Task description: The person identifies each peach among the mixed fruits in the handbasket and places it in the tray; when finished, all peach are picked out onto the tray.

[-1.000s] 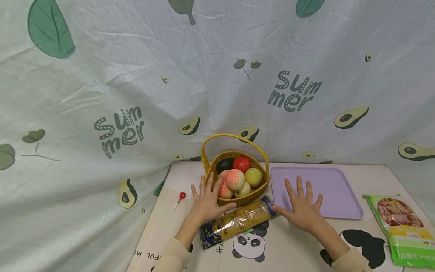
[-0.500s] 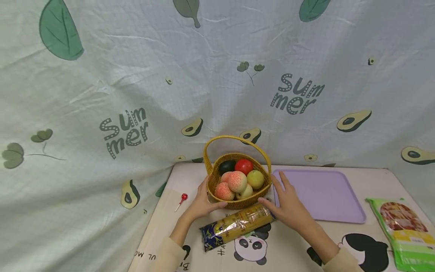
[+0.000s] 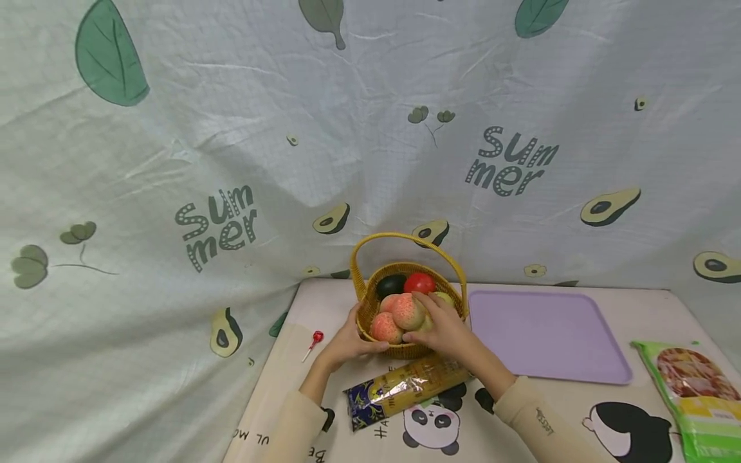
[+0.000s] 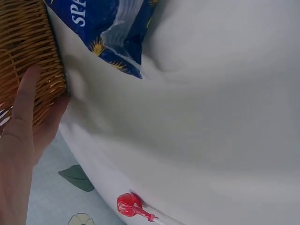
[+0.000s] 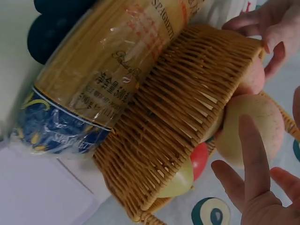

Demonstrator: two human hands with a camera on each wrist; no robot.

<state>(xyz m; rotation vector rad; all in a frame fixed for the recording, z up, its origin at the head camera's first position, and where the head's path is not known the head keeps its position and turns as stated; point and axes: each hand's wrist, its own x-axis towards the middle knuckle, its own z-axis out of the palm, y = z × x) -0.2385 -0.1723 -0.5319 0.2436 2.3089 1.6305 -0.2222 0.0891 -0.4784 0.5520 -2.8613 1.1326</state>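
While the left hand (image 3: pixel 347 341) holds the left end of the yellow wicker basket (image 3: pixel 405 352), thumb along the front, the right hand (image 3: pixel 446 328) is over the fruit, fingers spread about the top peach (image 3: pixel 408 312). Can't tell if the right hand has a grip on it; right wrist view shows one finger crossing in front of that peach. Top peach is in the basket, front-center of the pile, above two other peaches. Dark avocado-like fruit (image 3: pixel 391 285) at the back left, red tomato-like fruit (image 3: pixel 419 283) beside it, yellow-green fruit (image 3: pixel 444 298) on the right, partly hidden by the right hand.

Basket stands upright on the counter (image 3: pixel 324 299), handle up. Spaghetti pack (image 3: pixel 399 389) lies at an angle just in front of it, blue end to the left, right end under the right forearm. Purple tray (image 3: pixel 544 334) right of basket, green food bag (image 3: pixel 703 402) farther right. Red lollipop (image 3: pixel 318 336) left of the left hand. Printed cloth (image 3: pixel 370 154) hangs behind.
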